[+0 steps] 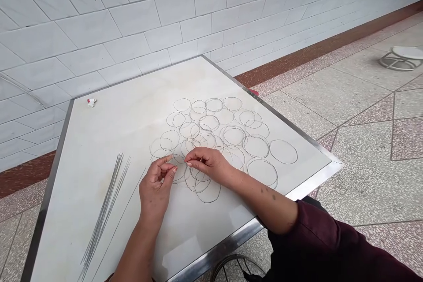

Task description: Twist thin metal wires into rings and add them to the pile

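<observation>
Many thin wire rings (pixel 283 152) lie spread and overlapping over the middle and right of the white table (pixel 132 114). A bundle of straight wires (pixel 105 211) rests at the left, with a single wire (pixel 120 209) beside it. Above the near rings, my left hand (pixel 158 180) has thumb and forefinger pinched together; what lies between them is too small to make out. My right hand (pixel 208 163) faces it, fingertips closed over the rings, apparently on a thin wire that I cannot clearly separate from the rings below. A narrow gap separates the two hands.
A small red and white object (pixel 92 102) sits at the table's far left corner. Metal trim (pixel 224 246) edges the table. A white tiled wall (pixel 175 9) stands behind. A round stool (pixel 403 56) is on the floor at the right, and another round frame (pixel 238 266) shows below the near edge.
</observation>
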The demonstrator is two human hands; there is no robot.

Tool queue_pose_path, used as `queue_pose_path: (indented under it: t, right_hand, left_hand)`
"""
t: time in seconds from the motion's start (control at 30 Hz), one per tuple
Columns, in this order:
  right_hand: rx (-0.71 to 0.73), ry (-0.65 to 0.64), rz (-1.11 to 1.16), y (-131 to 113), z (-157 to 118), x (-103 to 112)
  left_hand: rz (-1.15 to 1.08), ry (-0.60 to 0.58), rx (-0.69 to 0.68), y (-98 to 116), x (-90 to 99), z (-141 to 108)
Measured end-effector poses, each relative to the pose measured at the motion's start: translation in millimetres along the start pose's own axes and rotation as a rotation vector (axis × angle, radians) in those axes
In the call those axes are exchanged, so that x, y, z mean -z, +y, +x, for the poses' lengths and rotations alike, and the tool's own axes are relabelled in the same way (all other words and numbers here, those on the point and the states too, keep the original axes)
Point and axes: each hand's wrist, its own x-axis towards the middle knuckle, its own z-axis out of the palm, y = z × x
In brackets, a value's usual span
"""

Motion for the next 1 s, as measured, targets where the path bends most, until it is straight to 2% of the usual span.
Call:
queue_pose_path:
  t: [0.17,0.47,0.67,0.87,1.0]
  right_hand:
    - [0.129,0.017,-0.109,2.1,0.2,-0.9]
    - [0.227,0.006,-0.155,1.6,0.4,1.1]
    - [0.23,-0.008,-0.192,4.6,-0.2,1.4]
    - [0.356,-0.04,-0.184,8.2,-0.3,1.8]
    - [0.407,-0.065,-0.206,4.2,-1.1,4.1]
  left_hand:
    - [-0.03,-0.035,0.0,-1.0,0.7,-0.6]
    - [-0.091,-0.042,-0.003,-3.6,-1.5,-2.1]
    - [-0.148,-0.116,0.022,-6.1,-0.5,-1.5]
    - [-0.218,-0.145,0.046,-0.5,-0.7,-3.1]
    - [-0.289,-0.239,0.113,1.1,1.2,-1.2]
